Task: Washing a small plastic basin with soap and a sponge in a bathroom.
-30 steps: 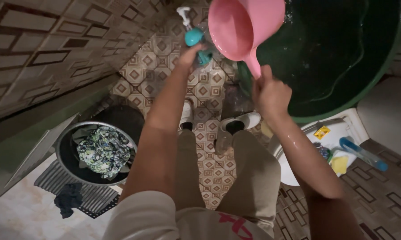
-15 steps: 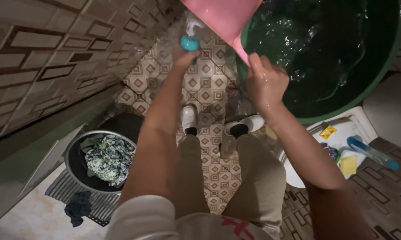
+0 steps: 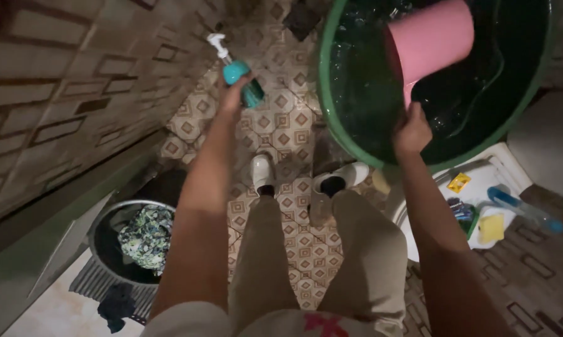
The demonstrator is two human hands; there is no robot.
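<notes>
We had our right hand (image 3: 411,132) clamped on the handle of the pink dipper (image 3: 432,41), its cup inside the green water tub (image 3: 356,140). Our left hand (image 3: 232,95), well apart, gripped a teal pump bottle (image 3: 236,72) over the tiled floor (image 3: 291,128).

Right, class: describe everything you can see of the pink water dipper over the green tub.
The pink water dipper looks like smooth plastic: a deep round cup with a straight handle of the same pink running down from its lower edge. It is tipped with the cup up and away and sits inside the rim of the green tub, over dark water. Whether it touches the water cannot be told. The right hand grips the end of the handle; nothing else visibly touches it.
</notes>
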